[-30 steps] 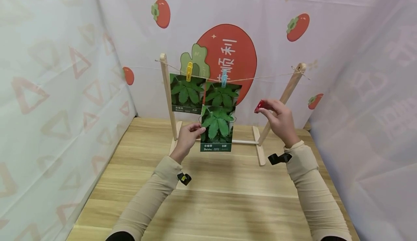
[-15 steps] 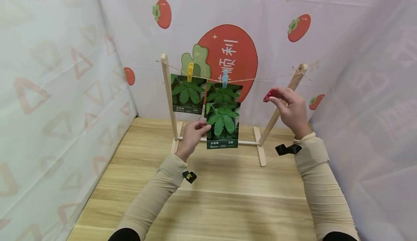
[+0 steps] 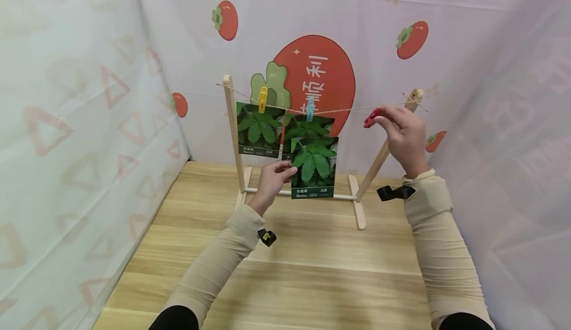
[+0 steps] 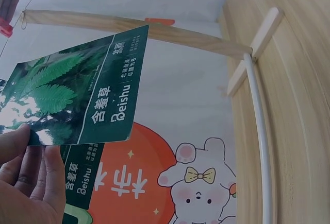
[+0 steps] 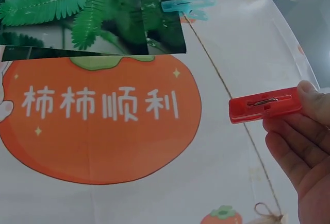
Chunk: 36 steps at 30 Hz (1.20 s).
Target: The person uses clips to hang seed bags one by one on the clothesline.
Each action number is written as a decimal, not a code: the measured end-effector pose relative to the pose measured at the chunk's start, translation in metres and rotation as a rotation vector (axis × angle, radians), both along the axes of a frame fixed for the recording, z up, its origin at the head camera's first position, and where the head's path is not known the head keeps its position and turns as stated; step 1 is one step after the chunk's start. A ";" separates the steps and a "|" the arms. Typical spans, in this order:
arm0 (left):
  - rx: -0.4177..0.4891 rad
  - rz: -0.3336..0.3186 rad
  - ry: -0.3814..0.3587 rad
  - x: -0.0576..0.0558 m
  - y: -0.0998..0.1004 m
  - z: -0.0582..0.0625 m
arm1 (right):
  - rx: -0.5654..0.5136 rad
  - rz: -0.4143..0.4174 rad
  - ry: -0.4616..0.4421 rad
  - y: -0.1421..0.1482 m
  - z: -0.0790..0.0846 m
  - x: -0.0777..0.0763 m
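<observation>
Between thumb and fingers my left hand [image 3: 275,180] pinches the left edge of a green leaf-printed card [image 3: 314,167], held upright in front of the stand. My right hand [image 3: 405,134] pinches a red clothespin [image 3: 371,118] near the right part of the string [image 3: 348,110]. In the right wrist view the red clothespin [image 5: 265,104] overlaps the string, its jaws looking closed. Two matching cards hang from the string: the left card [image 3: 260,131] under a yellow clothespin [image 3: 263,100], the other card [image 3: 308,125] under a blue clothespin [image 3: 310,109]. The held card hides much of that second one.
The string is tied between the left post [image 3: 234,132] and right post [image 3: 379,162] of a wooden stand, joined low by a white rod [image 3: 345,197]. It stands on a wood-grain table [image 3: 312,275]. Printed cloth walls [image 3: 178,37] enclose the back and sides.
My left hand has carried the held card right and slightly up. My right hand, with the red clothespin, has moved right and up to string height.
</observation>
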<state>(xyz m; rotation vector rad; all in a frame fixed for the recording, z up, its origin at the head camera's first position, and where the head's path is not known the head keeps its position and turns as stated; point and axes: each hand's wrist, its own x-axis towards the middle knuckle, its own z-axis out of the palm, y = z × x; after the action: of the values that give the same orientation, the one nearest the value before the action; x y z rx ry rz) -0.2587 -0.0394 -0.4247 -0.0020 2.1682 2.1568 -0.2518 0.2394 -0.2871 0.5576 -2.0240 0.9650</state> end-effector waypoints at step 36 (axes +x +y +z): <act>0.135 -0.064 0.016 -0.021 0.099 0.028 | 0.193 -0.100 -0.145 -0.009 0.029 -0.031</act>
<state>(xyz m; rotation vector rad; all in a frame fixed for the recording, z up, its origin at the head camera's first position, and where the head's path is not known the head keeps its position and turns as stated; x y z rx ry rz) -0.2792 0.0599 -0.3964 0.0929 1.9976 2.2690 -0.2824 0.2306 -0.2582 0.4952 -2.2681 0.7751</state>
